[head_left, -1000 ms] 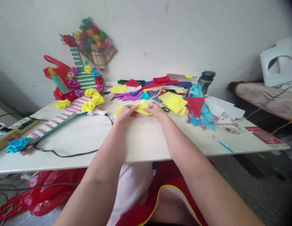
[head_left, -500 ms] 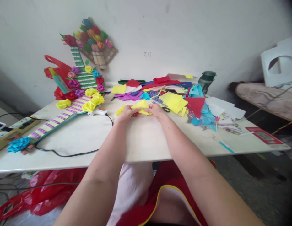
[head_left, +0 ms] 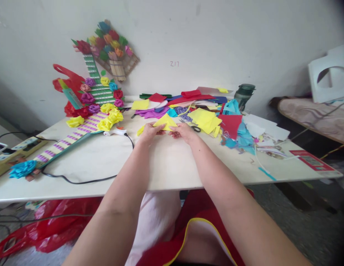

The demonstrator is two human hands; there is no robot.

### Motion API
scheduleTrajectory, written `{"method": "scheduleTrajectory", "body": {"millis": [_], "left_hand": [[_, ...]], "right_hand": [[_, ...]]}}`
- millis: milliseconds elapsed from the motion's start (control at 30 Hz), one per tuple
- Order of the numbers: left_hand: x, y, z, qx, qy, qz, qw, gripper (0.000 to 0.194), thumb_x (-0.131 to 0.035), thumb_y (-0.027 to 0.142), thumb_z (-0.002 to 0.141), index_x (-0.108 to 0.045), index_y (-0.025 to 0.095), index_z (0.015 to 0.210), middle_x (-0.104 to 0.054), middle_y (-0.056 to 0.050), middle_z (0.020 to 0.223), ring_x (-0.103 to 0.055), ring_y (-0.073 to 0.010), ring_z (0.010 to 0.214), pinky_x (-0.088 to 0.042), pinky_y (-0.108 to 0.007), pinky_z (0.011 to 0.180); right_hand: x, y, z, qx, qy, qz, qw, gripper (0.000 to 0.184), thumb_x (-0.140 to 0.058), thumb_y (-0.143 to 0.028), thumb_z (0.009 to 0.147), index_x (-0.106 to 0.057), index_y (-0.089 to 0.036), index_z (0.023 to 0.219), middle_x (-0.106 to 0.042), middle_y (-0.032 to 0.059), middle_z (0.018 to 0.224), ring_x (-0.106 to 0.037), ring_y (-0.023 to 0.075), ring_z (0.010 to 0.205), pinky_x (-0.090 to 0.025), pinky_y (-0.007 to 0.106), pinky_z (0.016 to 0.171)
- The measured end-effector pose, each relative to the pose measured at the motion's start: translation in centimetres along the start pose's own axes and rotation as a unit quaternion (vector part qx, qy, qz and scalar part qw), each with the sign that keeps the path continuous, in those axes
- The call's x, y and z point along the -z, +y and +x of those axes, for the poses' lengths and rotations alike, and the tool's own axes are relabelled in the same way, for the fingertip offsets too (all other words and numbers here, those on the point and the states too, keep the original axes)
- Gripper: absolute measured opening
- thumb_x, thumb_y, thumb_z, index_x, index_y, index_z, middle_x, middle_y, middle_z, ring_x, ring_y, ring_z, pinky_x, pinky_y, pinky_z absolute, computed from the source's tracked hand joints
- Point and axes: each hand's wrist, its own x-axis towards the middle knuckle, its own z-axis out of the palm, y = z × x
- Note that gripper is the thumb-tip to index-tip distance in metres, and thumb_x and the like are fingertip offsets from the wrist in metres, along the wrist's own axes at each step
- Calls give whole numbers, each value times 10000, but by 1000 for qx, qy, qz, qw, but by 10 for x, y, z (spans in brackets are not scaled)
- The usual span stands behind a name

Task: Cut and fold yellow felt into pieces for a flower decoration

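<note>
A small yellow paper or fabric sheet [head_left: 165, 121] is stretched between my two hands, just above the table, with a peak pointing away from me. My left hand [head_left: 152, 132] pinches its left side. On the right side, my right hand [head_left: 183, 131] grips it between thumb and fingers. Another yellow piece [head_left: 141, 130] lies just left of my left hand. Beyond my right hand are scissors [head_left: 195, 128] with dark handles, partly under a stack of yellow sheets [head_left: 204, 120].
A glue gun [head_left: 115, 132] with a black cord lies left. Behind it stands a flower-decorated guitar shape [head_left: 90, 122]. Coloured sheets [head_left: 158, 107] line the back, near a dark green bottle [head_left: 243, 96]. Blue scraps [head_left: 245, 138] and white paper lie right; a power strip [head_left: 19, 149] sits far left.
The yellow sheet between my hands now shows a raised peak with its fold line lower. My hands have shifted only slightly, the left a little to the left.
</note>
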Motion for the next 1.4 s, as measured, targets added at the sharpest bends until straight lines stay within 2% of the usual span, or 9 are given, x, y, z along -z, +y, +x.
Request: {"method": "scheduleTrajectory", "body": {"millis": [167,500,633,733,800,1000,1267,1400], "left_hand": [[0,-2,1,23,-11,-21,999,464,-832,477,537,-699,118,801,-701,-69,742,-644,-144,595,-542,-281,663],[1,-1,1,30,-18,-20,999,419,-827,456,554,-702,130,784,-707,-62,752,-667,-155,611,-555,-283,683],[3,-5,3,18,-22,-18,999,392,-819,455,568,-707,135,766,-706,-55,750,-666,-155,620,-551,-279,684],[2,-5,3,15,-21,-5,1000,396,-813,464,572,-712,137,773,-705,-53,751,-655,-149,606,-547,-277,675],[1,-5,3,15,-22,0,1000,400,-814,467,568,-714,139,774,-706,-52,755,-647,-143,599,-546,-277,675],[-1,-2,1,8,-23,-3,1000,397,-820,475,551,-715,145,745,-700,-46,732,-644,-146,614,-546,-276,686],[0,-5,3,9,-23,-7,1000,412,-822,476,549,-725,138,764,-709,-62,759,-647,-155,646,-553,-286,703],[0,-7,3,10,-24,-9,1000,385,-819,458,560,-725,140,755,-709,-59,765,-644,-149,643,-548,-281,702]], "right_hand": [[-2,-1,-1,14,9,-3,1000,114,-714,-123,738,-618,-121,676,-667,22,566,-547,67,443,-456,171,470],[-1,3,3,28,21,-48,998,210,-807,-151,645,-600,-122,615,-654,12,554,-534,62,436,-447,169,458],[-2,1,1,29,9,-49,998,173,-756,-194,728,-619,-123,651,-663,19,578,-551,69,451,-454,170,455],[-2,-1,-2,32,-7,-37,999,285,-642,-373,846,-640,-128,701,-678,43,606,-562,88,456,-460,191,443],[-3,-2,-3,30,-5,-35,999,327,-606,-417,867,-640,-131,712,-677,45,602,-563,93,456,-461,194,444],[-3,1,1,22,16,-37,999,148,-683,-224,811,-635,-136,703,-659,9,572,-547,68,450,-441,162,461],[-3,0,-1,32,38,-68,996,175,-789,-220,677,-643,-138,625,-639,0,531,-563,83,473,-430,168,454],[-3,2,1,58,45,-84,994,248,-815,-227,609,-590,-150,537,-594,-25,481,-551,85,474,-452,182,480]]}}
